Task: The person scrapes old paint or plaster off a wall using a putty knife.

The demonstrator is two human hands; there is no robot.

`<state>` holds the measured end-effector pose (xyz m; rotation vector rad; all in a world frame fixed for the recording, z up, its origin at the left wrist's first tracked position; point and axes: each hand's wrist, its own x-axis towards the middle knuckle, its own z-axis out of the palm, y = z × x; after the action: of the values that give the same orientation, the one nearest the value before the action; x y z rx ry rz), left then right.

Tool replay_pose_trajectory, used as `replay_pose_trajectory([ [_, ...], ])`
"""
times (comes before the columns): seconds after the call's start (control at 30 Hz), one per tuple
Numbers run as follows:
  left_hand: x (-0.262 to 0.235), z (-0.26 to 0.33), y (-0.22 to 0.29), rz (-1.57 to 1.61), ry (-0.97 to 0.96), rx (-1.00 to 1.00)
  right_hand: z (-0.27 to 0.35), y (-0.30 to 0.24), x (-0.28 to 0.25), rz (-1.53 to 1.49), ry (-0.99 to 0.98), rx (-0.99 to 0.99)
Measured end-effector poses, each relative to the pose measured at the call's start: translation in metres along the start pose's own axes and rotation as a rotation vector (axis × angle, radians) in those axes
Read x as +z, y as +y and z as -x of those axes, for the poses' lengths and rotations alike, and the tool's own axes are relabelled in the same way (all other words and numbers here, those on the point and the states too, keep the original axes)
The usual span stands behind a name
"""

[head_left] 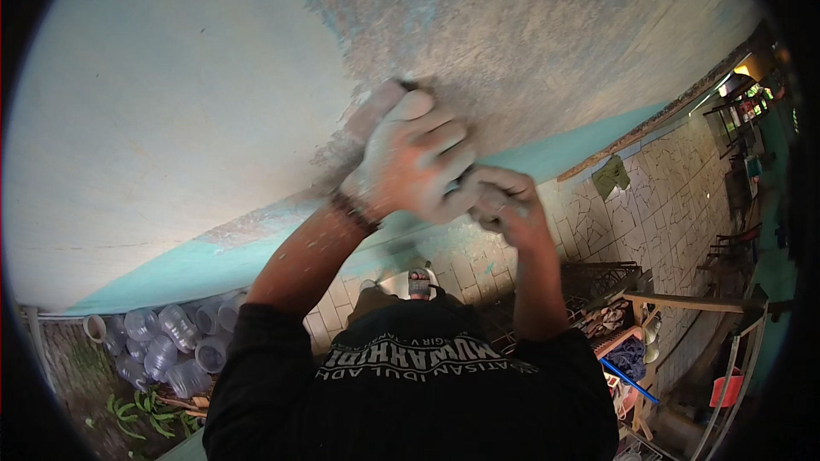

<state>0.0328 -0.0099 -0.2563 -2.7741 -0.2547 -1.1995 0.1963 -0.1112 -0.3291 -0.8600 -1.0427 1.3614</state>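
Observation:
My left hand [414, 158], coated in pale dust, is closed around a flat pinkish-grey piece [376, 109] and presses it to the wall [188, 94]. Its exact kind is hard to make out. It lies at the border between smooth pale paint and a rough, worn grey-brown patch [547, 43]. Just right of the left hand, its knuckles close to those fingers, my right hand [510, 202] is curled shut, also dusty. A dark bit shows between the two hands; what the right fingers hold is hidden.
A turquoise band [188, 265] runs along the wall's lower part. Clear plastic containers [162, 350] are heaped at lower left beside green leaves [145, 410]. To the right are a green cloth [610, 177] on the stone-patterned floor [658, 205], a wooden frame [692, 300] and a red container [726, 388].

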Motion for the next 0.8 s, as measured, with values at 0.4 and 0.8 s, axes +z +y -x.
replay_pose_trajectory([
  [0.4, -0.002, -0.012, -0.004, -0.062, -0.098, -0.023, -0.009, -0.016, -0.009, -0.070, -0.066, -0.011],
  [0.8, 0.027, -0.013, 0.003, 0.132, 0.089, -0.010, 0.002, -0.009, -0.016, -0.078, 0.028, 0.043],
])
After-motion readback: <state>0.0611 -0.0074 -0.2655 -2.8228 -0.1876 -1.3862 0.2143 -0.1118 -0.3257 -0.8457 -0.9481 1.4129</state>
